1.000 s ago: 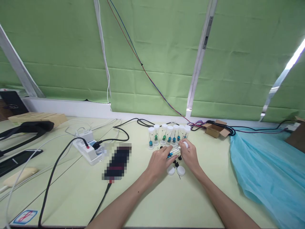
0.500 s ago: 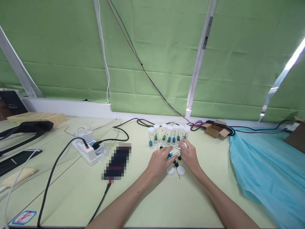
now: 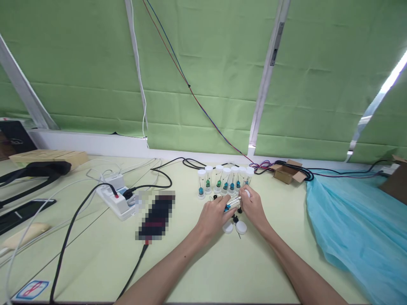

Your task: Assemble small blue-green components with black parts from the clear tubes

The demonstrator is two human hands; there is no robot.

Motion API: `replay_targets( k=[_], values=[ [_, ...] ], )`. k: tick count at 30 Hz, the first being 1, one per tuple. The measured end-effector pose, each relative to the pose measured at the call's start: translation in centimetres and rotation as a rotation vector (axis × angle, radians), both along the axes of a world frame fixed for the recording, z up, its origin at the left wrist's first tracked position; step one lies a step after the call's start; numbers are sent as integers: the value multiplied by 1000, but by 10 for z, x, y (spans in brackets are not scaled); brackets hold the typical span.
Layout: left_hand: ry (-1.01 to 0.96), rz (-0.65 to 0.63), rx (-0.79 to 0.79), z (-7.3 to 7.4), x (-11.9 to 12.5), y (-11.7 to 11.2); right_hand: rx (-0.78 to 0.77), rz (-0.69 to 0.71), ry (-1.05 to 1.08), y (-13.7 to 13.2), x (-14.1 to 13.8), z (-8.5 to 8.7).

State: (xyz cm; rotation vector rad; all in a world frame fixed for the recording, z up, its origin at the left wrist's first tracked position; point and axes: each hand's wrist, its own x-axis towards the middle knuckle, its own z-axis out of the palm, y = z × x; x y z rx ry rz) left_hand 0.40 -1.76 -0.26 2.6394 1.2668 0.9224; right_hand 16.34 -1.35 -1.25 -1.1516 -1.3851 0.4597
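Observation:
Between my two hands a clear tube [image 3: 234, 202] with a blue piece inside lies tilted, its right end higher. My left hand [image 3: 212, 216] is closed round its left end. The fingers of my right hand [image 3: 253, 207] pinch the white cap [image 3: 247, 193] at the other end. Just beyond my hands stand several upright clear tubes [image 3: 201, 184] with white caps, holding blue or green pieces on thin stems. Two loose white caps [image 3: 241, 228] and small black parts [image 3: 235, 219] with thin stems lie near my wrists, partly hidden by my hands.
To the left are a white power strip [image 3: 118, 203] with plugs and cables, a pixelated dark object [image 3: 155, 217] on a black cable, and a dark phone-like device [image 3: 25, 214]. A small open cardboard box [image 3: 288, 173] sits at the back, and blue sheeting [image 3: 343, 224] covers the right side.
Both hands stay almost in place on the tube. My left fingers have shifted slightly, and the blue piece inside the tube shows a little further right.

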Motion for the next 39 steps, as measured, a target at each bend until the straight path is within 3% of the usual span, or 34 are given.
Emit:
replay_targets(
  k=[13,25,39],
  values=[
    [-19,-9,-34,2,0,-1,-2,-2,-132,-4,3,6],
    [68,59,-6,4,4,-6,-5,26,-15,4,3,1],
    [23,37,-27,4,2,-6,-12,10,-152,-1,5,4]
  ],
)
